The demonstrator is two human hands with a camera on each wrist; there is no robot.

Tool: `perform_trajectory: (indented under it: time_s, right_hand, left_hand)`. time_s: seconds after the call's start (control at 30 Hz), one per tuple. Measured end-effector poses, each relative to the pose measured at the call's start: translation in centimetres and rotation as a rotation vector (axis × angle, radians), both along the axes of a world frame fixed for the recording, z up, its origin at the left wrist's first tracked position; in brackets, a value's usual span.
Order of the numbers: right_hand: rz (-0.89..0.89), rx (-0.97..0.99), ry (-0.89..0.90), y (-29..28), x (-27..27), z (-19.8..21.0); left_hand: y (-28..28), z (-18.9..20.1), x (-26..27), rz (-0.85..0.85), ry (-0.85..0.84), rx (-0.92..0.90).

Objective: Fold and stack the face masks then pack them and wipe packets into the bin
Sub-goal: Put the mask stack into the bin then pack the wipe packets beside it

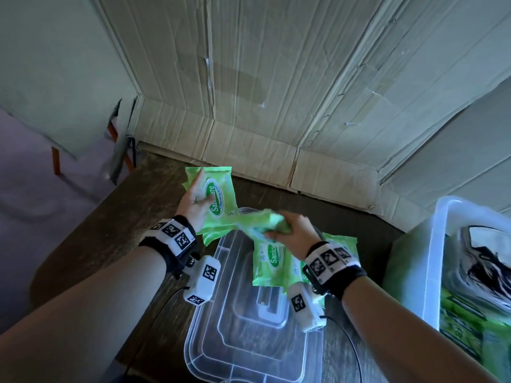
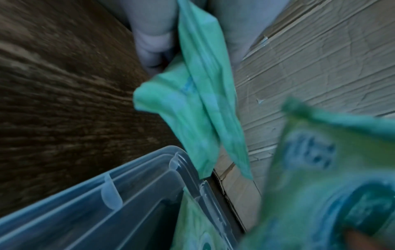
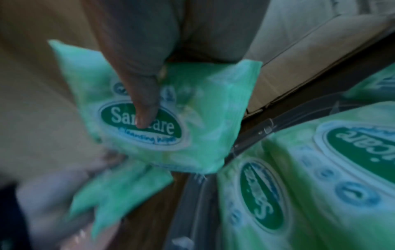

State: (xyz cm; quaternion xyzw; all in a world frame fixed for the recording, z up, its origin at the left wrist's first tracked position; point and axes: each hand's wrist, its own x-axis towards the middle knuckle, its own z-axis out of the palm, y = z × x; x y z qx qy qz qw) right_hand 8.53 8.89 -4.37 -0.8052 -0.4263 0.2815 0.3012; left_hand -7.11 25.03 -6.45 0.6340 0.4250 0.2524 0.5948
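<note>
My left hand (image 1: 193,196) grips a green Sanicare wipe packet (image 1: 219,193) raised above the table's far side; in the left wrist view that packet (image 2: 198,88) hangs from the fingers (image 2: 149,42). My right hand (image 1: 287,230) holds a second green packet (image 1: 265,221) just over the clear lid (image 1: 249,341), with the thumb (image 3: 145,104) pressed on its label (image 3: 162,128). Further packets (image 1: 269,261) lie on the lid below my right wrist. The clear bin (image 1: 439,244) stands at the right and contains black-and-white masks (image 1: 481,261) and green packets (image 1: 464,327).
The lid rests on a dark wooden table (image 1: 110,230). Flattened cardboard (image 1: 276,92) lines the wall right behind the table. A cable (image 1: 351,346) runs from my right wrist across the table's near side.
</note>
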Motion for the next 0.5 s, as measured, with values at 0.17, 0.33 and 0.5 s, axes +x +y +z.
perform_trajectory:
  time_s: [0.17, 0.33, 0.5]
  right_hand:
    - [-0.408, 0.315, 0.459, -2.2, 1.2, 3.1]
    - [-0.525, 0.292, 0.552, -4.4, 1.0, 2.7]
    - [-0.502, 0.292, 0.527, -6.7, 0.4, 2.9]
  left_hand:
    - [-3.3, 1.8, 1.6, -0.157, -0.093, -0.099]
    - [-7.9, 3.2, 3.8, -0.295, -0.061, -0.197]
    - [-11.4, 3.3, 4.7, -0.362, -0.082, -0.283]
